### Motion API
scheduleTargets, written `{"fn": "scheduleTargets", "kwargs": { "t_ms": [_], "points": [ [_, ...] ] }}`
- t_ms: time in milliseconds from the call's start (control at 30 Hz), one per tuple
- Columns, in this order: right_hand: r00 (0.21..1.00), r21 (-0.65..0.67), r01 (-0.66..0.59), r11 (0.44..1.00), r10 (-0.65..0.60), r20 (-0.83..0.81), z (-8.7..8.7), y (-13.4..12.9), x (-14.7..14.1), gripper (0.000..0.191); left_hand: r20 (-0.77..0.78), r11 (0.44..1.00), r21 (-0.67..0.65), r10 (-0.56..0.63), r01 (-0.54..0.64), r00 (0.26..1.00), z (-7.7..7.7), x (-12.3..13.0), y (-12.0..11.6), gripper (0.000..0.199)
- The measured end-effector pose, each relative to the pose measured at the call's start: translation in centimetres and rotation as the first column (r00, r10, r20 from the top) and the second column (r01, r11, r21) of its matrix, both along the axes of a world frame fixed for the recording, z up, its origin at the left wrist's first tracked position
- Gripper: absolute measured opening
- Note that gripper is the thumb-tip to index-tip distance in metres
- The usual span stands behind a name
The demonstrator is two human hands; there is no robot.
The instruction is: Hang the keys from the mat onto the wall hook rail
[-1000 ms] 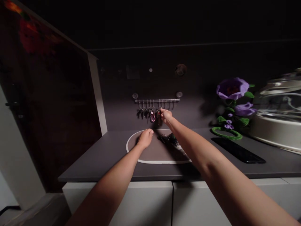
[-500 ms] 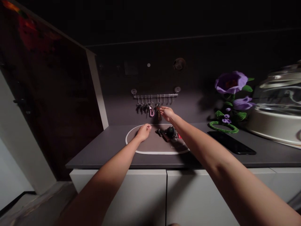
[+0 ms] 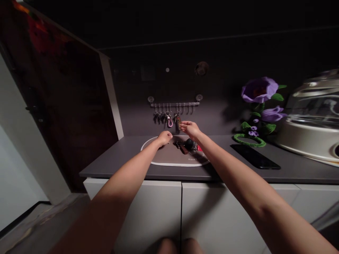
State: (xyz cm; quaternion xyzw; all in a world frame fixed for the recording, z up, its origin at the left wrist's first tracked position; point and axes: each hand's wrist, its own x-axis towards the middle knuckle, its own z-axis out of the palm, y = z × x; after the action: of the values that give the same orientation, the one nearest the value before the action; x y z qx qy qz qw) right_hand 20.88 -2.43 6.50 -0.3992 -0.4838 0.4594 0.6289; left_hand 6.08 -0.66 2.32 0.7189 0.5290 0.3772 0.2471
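Note:
A clear hook rail [image 3: 174, 104] is fixed to the dark wall, with several keys [image 3: 159, 115] and a pink carabiner [image 3: 170, 122] on its hooks. Right of these hangs a patterned keychain [image 3: 178, 122]. My right hand [image 3: 190, 129] pinches the keychain's edge between its fingertips. Over the back of a brown mat [image 3: 169, 159], my left hand [image 3: 164, 138] is closed, and whatever its fingers hold is hidden. Between my arms, a bunch of keys with a brown fob [image 3: 182, 148] and a round black charm [image 3: 190, 143] lies on the mat.
A black phone [image 3: 254, 156] lies on the grey counter [image 3: 113, 158] at the right. Behind it stand purple felt flowers [image 3: 261, 90] on a green ring base, beside a cream appliance [image 3: 312, 141] with a clear lid. White cabinet doors [image 3: 156, 208] are below.
My right fingertips have closed at the patterned keychain, which has turned to show more of its face. My left hand has shifted slightly up and right. The view has tilted slightly.

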Motion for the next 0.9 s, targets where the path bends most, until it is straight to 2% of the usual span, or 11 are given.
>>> {"fn": "scheduleTargets", "kwargs": {
  "t_ms": [100,200,300,400,633,900],
  "points": [
    [0.986,0.085,0.054,0.995,-0.067,0.154,-1.2,0.2,0.6,0.008,0.05,0.999,0.036,0.009,-0.011,0.999,-0.3,0.8,0.7,0.009],
    [0.928,0.209,0.111,0.972,-0.176,0.329,-2.7,0.7,1.3,0.01,0.077,0.996,0.084,-0.001,-0.006,0.997,-1.3,1.3,1.6,0.011],
    [0.816,0.298,0.113,0.948,-0.259,0.516,-3.6,1.0,1.9,0.015,0.076,0.991,0.13,-0.017,0.007,0.997,-2.4,1.3,2.3,0.014],
    [0.694,0.354,0.09,0.931,-0.314,0.648,-3.5,1.0,2.2,0.018,0.065,0.991,0.125,-0.052,0.043,0.997,-3.2,1.1,2.7,0.014],
    [0.442,0.417,0.038,0.908,-0.39,0.808,-3.4,0.7,2.0,0.019,-0.045,0.985,0.083,-0.145,0.148,0.988,-3.5,0.6,3.1,0.011],
    [0.345,0.394,0.019,0.919,-0.375,0.86,-3.8,0.6,1.6,0.02,0.073,0.996,0.008,-0.092,0.091,0.993,-3.8,0.7,3.1,0.007]
  ]
}}
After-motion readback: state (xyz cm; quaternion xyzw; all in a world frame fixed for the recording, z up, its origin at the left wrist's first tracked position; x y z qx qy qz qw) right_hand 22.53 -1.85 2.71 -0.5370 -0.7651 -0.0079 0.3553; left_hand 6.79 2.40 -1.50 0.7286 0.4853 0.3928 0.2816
